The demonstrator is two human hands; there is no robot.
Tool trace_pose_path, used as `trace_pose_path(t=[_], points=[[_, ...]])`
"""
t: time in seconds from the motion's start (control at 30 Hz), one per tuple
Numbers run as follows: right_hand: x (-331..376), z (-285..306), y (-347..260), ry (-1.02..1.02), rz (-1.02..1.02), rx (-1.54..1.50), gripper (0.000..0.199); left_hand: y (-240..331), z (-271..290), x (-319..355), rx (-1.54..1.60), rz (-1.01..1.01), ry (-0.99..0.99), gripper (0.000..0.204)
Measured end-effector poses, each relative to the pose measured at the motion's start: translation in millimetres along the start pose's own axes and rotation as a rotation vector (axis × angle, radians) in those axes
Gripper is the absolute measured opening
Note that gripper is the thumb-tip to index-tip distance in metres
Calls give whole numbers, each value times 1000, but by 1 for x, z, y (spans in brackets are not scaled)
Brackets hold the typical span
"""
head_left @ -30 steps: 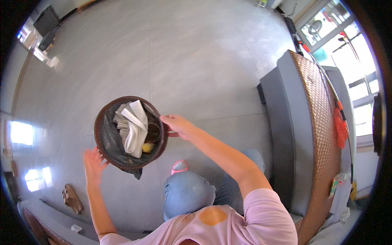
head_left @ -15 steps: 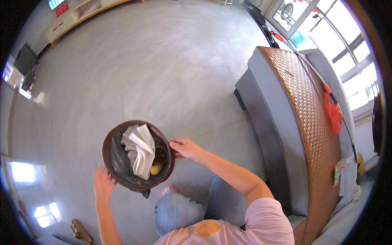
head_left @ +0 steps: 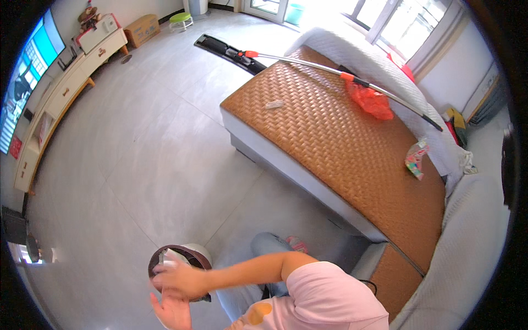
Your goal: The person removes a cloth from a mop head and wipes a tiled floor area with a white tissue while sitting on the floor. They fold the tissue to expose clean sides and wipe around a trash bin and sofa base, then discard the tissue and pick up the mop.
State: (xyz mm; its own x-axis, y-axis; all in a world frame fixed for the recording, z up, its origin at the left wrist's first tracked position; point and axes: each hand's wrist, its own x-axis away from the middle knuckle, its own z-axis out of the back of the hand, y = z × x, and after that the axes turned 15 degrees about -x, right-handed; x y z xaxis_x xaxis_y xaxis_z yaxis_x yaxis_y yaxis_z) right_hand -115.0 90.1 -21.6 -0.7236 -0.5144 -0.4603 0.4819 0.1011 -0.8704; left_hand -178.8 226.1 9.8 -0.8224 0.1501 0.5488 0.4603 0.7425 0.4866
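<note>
A round dark brown waste bin stands on the floor by my knees, at the lower left. It has a black liner, and crumpled whitish paper shows partly inside. Over the bin's near side is my right hand, blurred by motion, its fingers stretched to the left with nothing visible in them. Just below it, close to or touching it, my left hand is turned palm up with the thumb spread. The right hand covers part of the left fingers and much of the bin's contents.
At right is a sofa with a brown woven mat. On it lie a flat mop's pole, a red plastic bag and a colourful wrapper. A white cabinet, cardboard box and green stool line the far side.
The bin has been let go and now stands lower in view. Both hands have come together at its near side, the right one moving left across it. The view has swung toward the sofa.
</note>
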Motion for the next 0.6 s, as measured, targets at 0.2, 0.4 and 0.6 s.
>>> trace_pose_path(t=[0.2,0.4,0.6], points=[[48,128,-63,-137,-741,407,17,67,-26,47,-72,78,-30,34],[115,202,-197,-216,-1199,496,21,115,-196,92,-449,290,192,28],[204,248,-242,-188,-1265,253,17,102,-258,5,-881,171,-98,24]])
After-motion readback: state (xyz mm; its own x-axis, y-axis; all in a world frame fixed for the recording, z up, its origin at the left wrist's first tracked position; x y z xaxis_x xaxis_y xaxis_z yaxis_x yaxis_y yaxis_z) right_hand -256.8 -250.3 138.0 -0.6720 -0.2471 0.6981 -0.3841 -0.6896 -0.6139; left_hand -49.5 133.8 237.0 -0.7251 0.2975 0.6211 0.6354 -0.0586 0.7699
